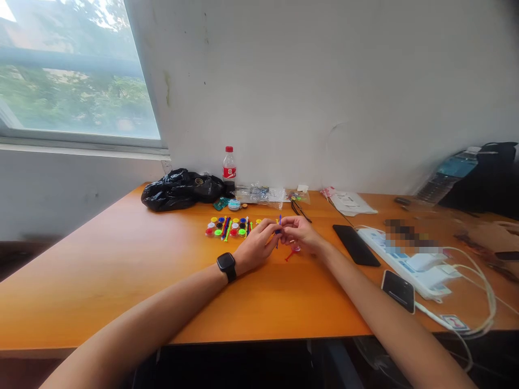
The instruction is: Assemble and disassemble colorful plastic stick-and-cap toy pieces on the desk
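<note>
A thin blue plastic stick [280,219] stands nearly upright between the fingertips of both hands, just above the table. My left hand [258,243], with a black watch on its wrist, pinches it from the left side. From the right, my right hand [299,232] closes its fingers on the same stick; a small dark blue part at the fingertips is mostly hidden. Below my right hand lie a red stick [289,255] and a small clear-pink round piece. Left of the hands are small round coloured pieces [218,232] and a bundle of coloured sticks [226,228].
Behind stand a black plastic bag [178,190], a red-capped bottle [229,166] and clear plastic packaging [261,193]. To the right lie a black phone [356,245], a white power strip [405,265] with cables, and another phone [398,290] near the table's front edge.
</note>
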Demonstrator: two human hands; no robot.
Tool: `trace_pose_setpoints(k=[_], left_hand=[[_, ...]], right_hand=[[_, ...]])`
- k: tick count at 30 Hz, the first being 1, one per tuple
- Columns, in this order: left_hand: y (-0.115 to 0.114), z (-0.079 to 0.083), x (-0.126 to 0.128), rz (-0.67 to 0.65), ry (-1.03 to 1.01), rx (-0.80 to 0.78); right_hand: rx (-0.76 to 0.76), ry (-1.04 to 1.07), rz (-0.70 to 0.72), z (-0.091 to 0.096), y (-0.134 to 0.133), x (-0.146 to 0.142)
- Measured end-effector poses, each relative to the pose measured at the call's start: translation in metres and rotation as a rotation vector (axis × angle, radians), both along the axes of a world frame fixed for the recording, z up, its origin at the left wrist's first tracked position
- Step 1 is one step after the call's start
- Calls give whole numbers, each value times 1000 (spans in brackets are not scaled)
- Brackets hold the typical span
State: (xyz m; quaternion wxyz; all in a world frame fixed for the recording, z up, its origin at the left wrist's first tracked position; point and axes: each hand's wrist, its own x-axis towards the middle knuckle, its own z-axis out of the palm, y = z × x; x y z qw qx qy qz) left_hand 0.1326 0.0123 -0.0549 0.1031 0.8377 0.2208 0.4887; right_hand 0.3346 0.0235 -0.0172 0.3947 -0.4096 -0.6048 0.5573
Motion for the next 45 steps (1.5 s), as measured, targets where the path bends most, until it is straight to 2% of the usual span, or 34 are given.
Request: trace_pose_setpoints(k=[5, 10, 14, 17, 21, 26, 29, 32, 34, 37, 40, 45], left_hand=[[1, -2, 0, -2, 1, -19], [2, -5, 1, -6, 22, -44], [7, -8, 0, 67, 50, -104], [11, -10, -3, 139, 160, -97], [15, -11, -6, 198, 252, -145], [14, -10, -7, 237, 276, -232], [12, -7, -7, 298, 338, -241], [9, -4, -6, 360, 396, -162], [5, -1, -5, 373, 410, -66], [-4, 0, -1, 309, 441, 19], [-14, -1, 4, 247, 476, 9], [-18, -4, 5, 256, 494, -25]], right_hand=[[24, 16, -28, -3, -1, -8], [26, -67, 30, -7, -1, -13], [34, -157, -43, -9, 3, -7], [113, -281, -109, -12, 8, -3], [348, -576, -195, -22, 13, -2], [428, -831, -309, -31, 14, 0], [547, -833, -347, -33, 16, 3], [624, -833, -353, -35, 19, 5], [619, -859, -350, -35, 21, 5], [594, -881, -354, -35, 22, 5], [577, -888, -344, -37, 21, 4], [577, -811, -380, -34, 22, 4]])
